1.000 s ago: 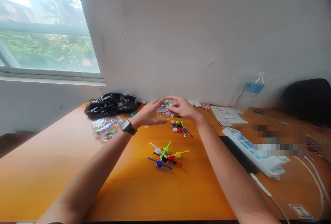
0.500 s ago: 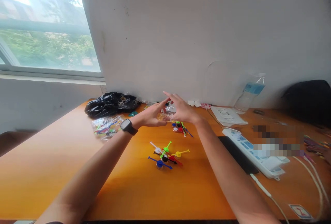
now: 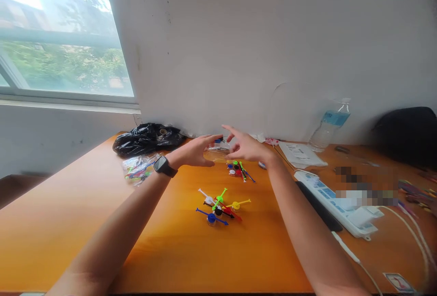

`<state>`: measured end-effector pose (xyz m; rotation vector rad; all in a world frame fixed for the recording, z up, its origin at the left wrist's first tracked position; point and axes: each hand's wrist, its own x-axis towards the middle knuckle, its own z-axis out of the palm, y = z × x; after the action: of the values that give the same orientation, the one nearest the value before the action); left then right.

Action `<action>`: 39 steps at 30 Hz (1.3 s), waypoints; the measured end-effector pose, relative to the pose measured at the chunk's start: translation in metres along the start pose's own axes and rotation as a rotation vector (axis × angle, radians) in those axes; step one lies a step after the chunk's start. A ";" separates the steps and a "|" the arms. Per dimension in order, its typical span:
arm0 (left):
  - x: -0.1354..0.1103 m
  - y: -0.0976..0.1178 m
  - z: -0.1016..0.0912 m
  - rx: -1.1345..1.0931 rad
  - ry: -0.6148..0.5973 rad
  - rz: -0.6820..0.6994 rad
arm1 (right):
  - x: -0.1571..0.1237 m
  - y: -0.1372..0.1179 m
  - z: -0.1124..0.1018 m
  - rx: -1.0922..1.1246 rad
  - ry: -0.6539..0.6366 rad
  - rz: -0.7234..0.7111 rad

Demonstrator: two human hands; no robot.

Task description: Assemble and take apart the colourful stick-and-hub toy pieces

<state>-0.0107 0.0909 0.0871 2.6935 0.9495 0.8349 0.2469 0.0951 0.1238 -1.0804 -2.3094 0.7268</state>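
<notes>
Far back on the surface (image 3: 170,246), left hand (image 3: 195,151) and right hand (image 3: 246,148) spread loose, gripping nothing, clear bag (image 3: 215,154) between them, blurry, partly hidden.

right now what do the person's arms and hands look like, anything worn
The left hand and right hand are ungloved, with no rings that I can make out. Both forearms are bare, no sleeves in view. The left wrist wears a black watch with a dark squarish face; the right wrist wears nothing.
</notes>
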 end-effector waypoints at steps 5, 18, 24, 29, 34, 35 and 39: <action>-0.010 -0.033 0.004 0.053 -0.106 -0.084 | 0.004 0.007 0.000 0.000 0.010 -0.019; -0.026 -0.072 0.000 0.033 -0.074 -0.184 | 0.022 -0.004 0.096 -0.174 -0.582 -0.065; -0.025 -0.067 0.000 0.075 -0.062 -0.174 | 0.027 0.007 0.125 -0.040 -0.692 -0.058; -0.025 -0.063 0.000 0.124 -0.017 -0.165 | 0.028 0.001 0.099 0.320 -0.573 -0.077; -0.024 -0.060 0.002 0.167 0.024 -0.173 | 0.030 -0.006 0.055 0.644 -0.089 -0.171; -0.024 -0.059 0.003 0.177 0.027 -0.181 | 0.030 -0.007 0.047 0.672 0.034 -0.175; -0.022 -0.052 0.006 0.226 0.062 -0.168 | 0.030 -0.004 0.024 0.674 0.482 -0.146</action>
<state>-0.0486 0.1188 0.0547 2.7331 1.3381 0.8258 0.2129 0.1113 0.1146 -0.6666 -1.5403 0.9623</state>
